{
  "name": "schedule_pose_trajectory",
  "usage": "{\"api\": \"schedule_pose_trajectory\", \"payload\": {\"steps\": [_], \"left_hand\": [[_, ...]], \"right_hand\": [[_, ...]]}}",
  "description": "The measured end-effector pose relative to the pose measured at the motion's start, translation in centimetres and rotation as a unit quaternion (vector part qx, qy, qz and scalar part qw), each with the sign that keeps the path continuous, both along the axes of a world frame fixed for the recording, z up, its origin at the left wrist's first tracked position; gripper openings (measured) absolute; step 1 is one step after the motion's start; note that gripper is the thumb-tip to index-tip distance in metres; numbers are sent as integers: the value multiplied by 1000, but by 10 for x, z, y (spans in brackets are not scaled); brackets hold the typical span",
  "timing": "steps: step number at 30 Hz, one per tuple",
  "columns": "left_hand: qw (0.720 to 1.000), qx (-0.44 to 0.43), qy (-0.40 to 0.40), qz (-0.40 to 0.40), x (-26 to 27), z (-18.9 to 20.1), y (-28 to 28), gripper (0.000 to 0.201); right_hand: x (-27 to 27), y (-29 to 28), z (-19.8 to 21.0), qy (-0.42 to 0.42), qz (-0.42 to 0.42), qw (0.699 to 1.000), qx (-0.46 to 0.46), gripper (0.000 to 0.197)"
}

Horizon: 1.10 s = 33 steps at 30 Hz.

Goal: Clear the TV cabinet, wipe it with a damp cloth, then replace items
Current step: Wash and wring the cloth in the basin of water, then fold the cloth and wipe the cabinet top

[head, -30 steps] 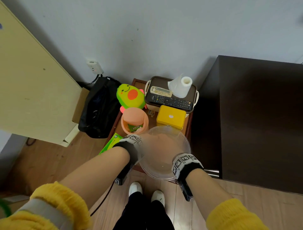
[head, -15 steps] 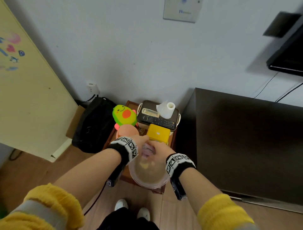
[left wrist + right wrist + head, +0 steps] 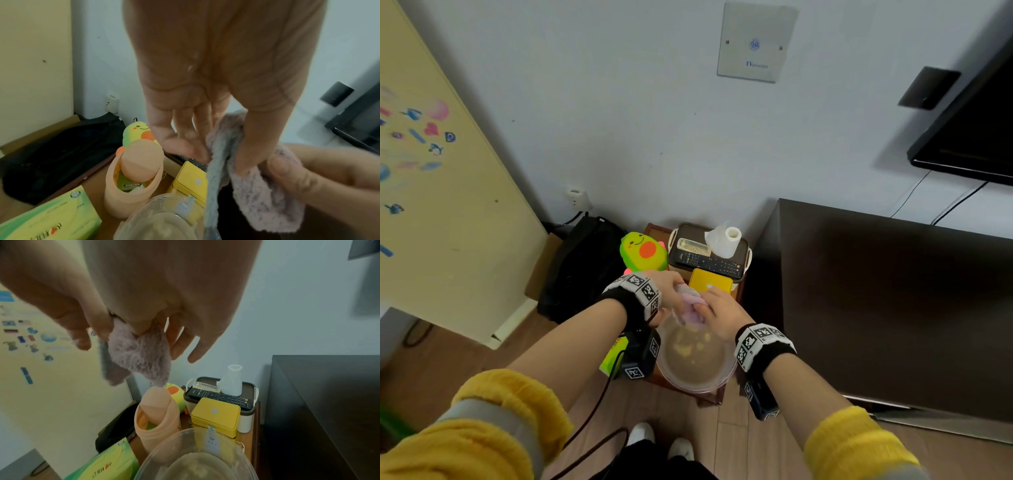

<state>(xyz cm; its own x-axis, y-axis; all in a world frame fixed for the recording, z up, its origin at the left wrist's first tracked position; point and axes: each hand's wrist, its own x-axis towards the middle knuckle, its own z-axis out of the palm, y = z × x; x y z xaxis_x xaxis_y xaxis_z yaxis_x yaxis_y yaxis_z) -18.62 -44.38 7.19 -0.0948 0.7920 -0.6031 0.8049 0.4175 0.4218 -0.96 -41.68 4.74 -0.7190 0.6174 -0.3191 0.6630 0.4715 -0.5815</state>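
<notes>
Right hand pinches pink cloth above clear bowl.

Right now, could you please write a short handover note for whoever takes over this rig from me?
Left hand and right hand both grip the pink cloth, bunched above the clear bowl on the small side table.
The dark TV cabinet top looks cleared; its items (remote, paper roll, yellow tin, peach bin, avocado plush) are crowded on the side table.
Left: finish with the cloth over the bowl, wipe the cabinet, replace items.
</notes>
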Motion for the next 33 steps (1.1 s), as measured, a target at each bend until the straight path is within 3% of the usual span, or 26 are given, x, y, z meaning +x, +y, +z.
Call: {"api": "schedule_pose_trajectory", "payload": {"steps": [4, 6, 11, 16, 19, 22, 28, 31, 33], "left_hand": [[1000, 6, -9, -3, -1, 3, 2, 27], [999, 3, 12, -30, -3, 3, 4, 22], [990, 15, 81, -116, -12, 3, 9, 39], [983, 43, 71, -163, -19, 24, 18, 45], [984, 39, 58, -163, -20, 42, 25, 46], [985, 8, 33, -167, -18, 58, 39, 23], [982, 24, 42, -184, 21, 92, 71, 2], [981, 24, 32, -191, 60, 107, 88, 13], [985, 42, 17, -169, 88, 110, 103, 27]], "right_hand": [[1, 7, 17, -21, -37, 999, 15, 23], [0, 9, 21, -29, -64, 997, 17, 24], [-10, 13, 24, -120, -96, 988, 13, 31], [-17, 14, 28, -122, -94, 988, 0, 6], [-16, 16, 42, -92, -107, 990, 1, 20], [-9, 21, 57, -87, -105, 991, 7, 23], [28, 48, 75, -78, -127, 988, 33, 35], [57, 70, 87, -75, -122, 989, 47, 53], [81, 84, 94, -70, -128, 988, 55, 53]]}}
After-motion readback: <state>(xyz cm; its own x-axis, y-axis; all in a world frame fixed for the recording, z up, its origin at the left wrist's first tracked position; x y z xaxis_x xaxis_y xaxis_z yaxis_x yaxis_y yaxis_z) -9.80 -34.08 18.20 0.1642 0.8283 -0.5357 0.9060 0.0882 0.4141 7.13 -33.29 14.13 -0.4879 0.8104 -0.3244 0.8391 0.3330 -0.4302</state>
